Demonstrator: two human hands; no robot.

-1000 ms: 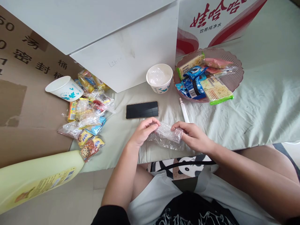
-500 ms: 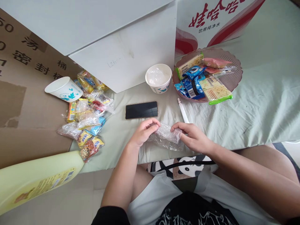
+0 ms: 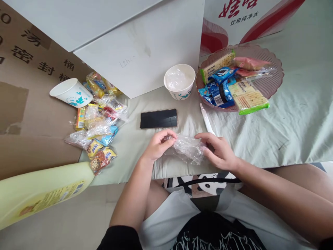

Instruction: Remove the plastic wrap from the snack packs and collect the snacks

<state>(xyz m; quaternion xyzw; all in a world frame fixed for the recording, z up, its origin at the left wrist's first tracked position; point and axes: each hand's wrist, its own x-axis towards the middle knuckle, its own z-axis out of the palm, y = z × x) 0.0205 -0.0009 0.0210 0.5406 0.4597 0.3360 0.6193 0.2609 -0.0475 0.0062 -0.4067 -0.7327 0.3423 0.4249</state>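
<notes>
A crumpled clear plastic bag (image 3: 187, 148) lies on the pale green cloth near its front edge. My left hand (image 3: 158, 146) pinches the bag's left end with closed fingers. My right hand (image 3: 220, 151) grips its right end, fingers curled round the plastic. A black phone (image 3: 158, 118) lies face up just beyond my left hand. A thin white stick-like thing (image 3: 207, 119) lies beyond my right hand.
A paper bowl (image 3: 179, 81) lined with clear plastic stands beside a pink dish (image 3: 273, 88) of wrapped snacks. Left are a pile of snack packets (image 3: 100, 119) and a tipped paper bowl (image 3: 71, 92). A white box (image 3: 135, 45) and cardboard stand behind; a yellow bottle (image 3: 41, 192) lies lower left.
Both hands stay on the plastic bag, working it slightly. The view has shifted a little, so everything sits somewhat higher and further right.
</notes>
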